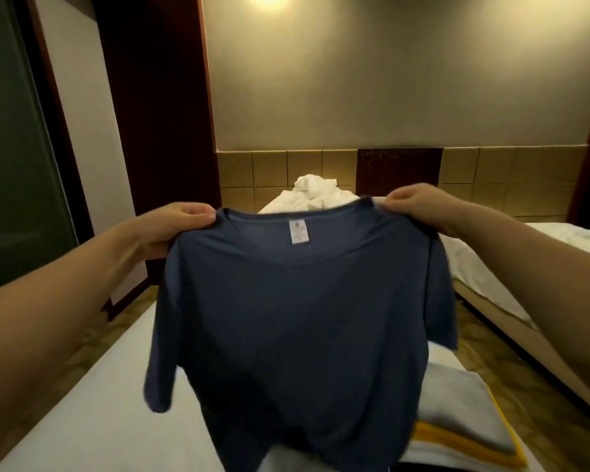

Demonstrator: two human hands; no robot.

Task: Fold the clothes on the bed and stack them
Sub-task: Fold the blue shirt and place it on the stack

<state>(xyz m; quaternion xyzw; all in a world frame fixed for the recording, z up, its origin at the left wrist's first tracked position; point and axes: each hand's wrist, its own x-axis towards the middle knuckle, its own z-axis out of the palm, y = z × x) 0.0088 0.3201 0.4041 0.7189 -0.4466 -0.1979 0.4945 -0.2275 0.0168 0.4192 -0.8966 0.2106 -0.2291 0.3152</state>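
A dark blue t-shirt (297, 318) hangs spread out in the air above the white bed (92, 413), its collar label facing me. My left hand (176, 226) grips its left shoulder and my right hand (413, 202) pinches its right shoulder. The shirt's hem reaches down to the mattress and hides the middle of the bed. At the lower right, a stack of folded clothes (464, 420) lies on the bed, with a grey piece on top and yellow and white ones beneath.
A crumpled white pile of bedding (312, 195) lies at the head of the bed by the tiled headboard (269, 172). A second bed with white sheets (559, 243) stands to the right across a narrow carpeted aisle. A dark wooden panel and a door are on the left.
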